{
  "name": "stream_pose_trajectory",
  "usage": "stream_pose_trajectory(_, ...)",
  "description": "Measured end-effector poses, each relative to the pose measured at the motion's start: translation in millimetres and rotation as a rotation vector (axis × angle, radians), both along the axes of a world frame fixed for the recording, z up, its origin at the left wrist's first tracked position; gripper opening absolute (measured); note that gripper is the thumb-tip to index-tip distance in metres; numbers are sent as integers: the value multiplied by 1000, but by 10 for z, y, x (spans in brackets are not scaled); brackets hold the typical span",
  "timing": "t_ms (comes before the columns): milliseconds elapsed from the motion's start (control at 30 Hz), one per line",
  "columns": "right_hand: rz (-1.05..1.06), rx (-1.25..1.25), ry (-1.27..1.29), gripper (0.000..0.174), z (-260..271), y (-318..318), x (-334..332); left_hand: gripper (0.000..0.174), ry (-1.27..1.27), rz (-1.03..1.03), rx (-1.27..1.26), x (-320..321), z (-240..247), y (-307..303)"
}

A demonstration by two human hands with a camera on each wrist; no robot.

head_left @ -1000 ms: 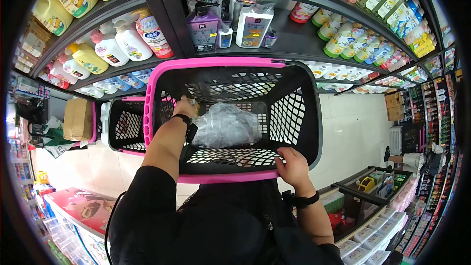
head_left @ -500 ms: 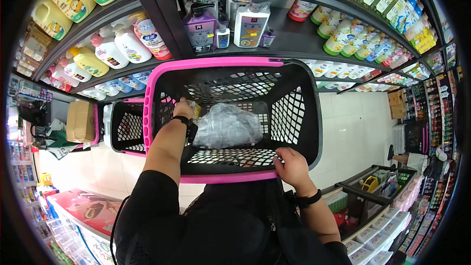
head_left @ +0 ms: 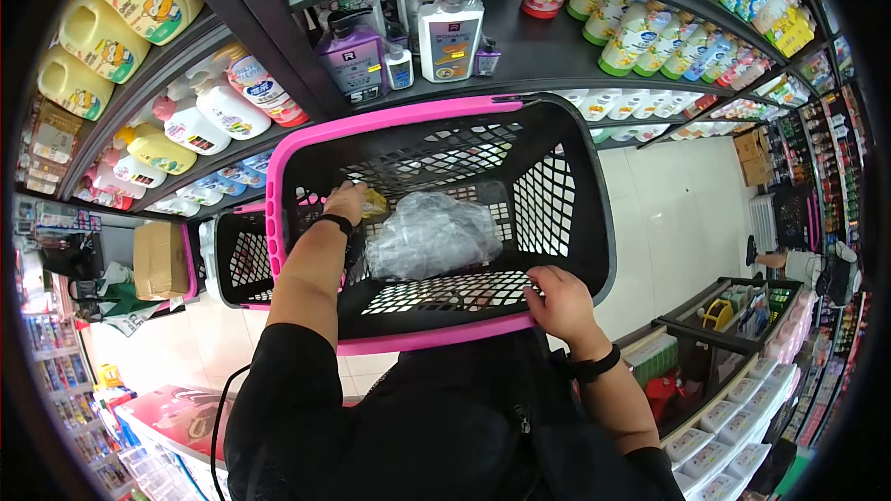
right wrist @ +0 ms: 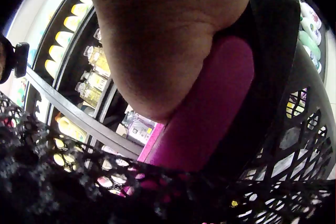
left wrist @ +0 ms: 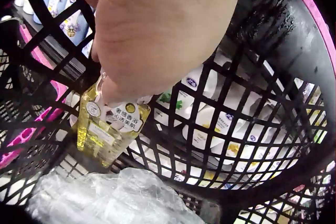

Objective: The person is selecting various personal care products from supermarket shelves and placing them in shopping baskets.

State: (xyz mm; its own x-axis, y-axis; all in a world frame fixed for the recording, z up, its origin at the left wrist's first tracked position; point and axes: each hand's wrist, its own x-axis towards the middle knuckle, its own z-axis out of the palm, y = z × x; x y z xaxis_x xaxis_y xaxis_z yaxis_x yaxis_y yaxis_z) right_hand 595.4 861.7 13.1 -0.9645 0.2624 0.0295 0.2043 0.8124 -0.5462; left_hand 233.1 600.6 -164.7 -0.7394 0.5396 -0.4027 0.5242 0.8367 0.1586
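A black shopping basket (head_left: 601,195) with a pink rim stands in front of my body in the head view. Reaching inside it, my left hand (head_left: 345,202) holds a clear bottle of yellow liquid (left wrist: 107,132) by its top. White labels with printed characters hang round the bottle's neck. Beside the bottle, a crumpled clear plastic bag (head_left: 432,237) lies on the basket's floor. My right hand (head_left: 562,304) grips the near rim at its right end, fingers curled over the edge. In the right wrist view the palm lies against the pink handle (right wrist: 210,108).
Shelves of bottles (head_left: 353,60) rise just beyond the basket's far side. A second basket (head_left: 243,255) stands to the left, with a cardboard box (head_left: 160,260) further left. Low display bins (head_left: 691,353) are at the right. Pale tiled floor (head_left: 668,195) shows between bins and shelves.
The head view has shifted and turned a little, so the shelves sit further left and the basket appears slightly tilted. More of the yellow bottle shows beside my left hand. Both hands keep their holds.
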Motion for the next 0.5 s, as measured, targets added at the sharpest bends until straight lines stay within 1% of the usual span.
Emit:
stream_pose_trajectory(67,-5,-4,-8,24,10,-3,7,53,-2,-28,-21,-20,1,34)
stream_pose_trajectory(167,-9,-5,-17,24,12,-4,-19,59,20,4,-25,58,31,91)
stream_pose_trajectory(267,3,0,-3,25,7,-6,-4,54,67,109,39,161,48,97)
stream_pose_trajectory(300,9,5,1,25,5,-4,1,56,71,112,47,139,-41,62)
stream_pose_trajectory(333,14,13,12,25,-3,7,-2,52,101,85,34,144,-59,45)
stream_pose_trajectory(367,28,24,39,26,-44,21,14,60,115,72,63,163,2,50)
stream_pose_trajectory(400,25,3,-3,27,-24,27,21,60,146,60,34,159,17,63)
stream_pose_trajectory(433,41,-11,-15,28,-38,41,35,59,136,55,-33,137,105,118)
stream_pose_trajectory(467,56,-25,-27,28,-53,66,38,53,74,37,-102,192,569,247)
stream_pose_trajectory(500,64,-113,-75,29,-26,89,33,48,43,5,-159,108,677,317)
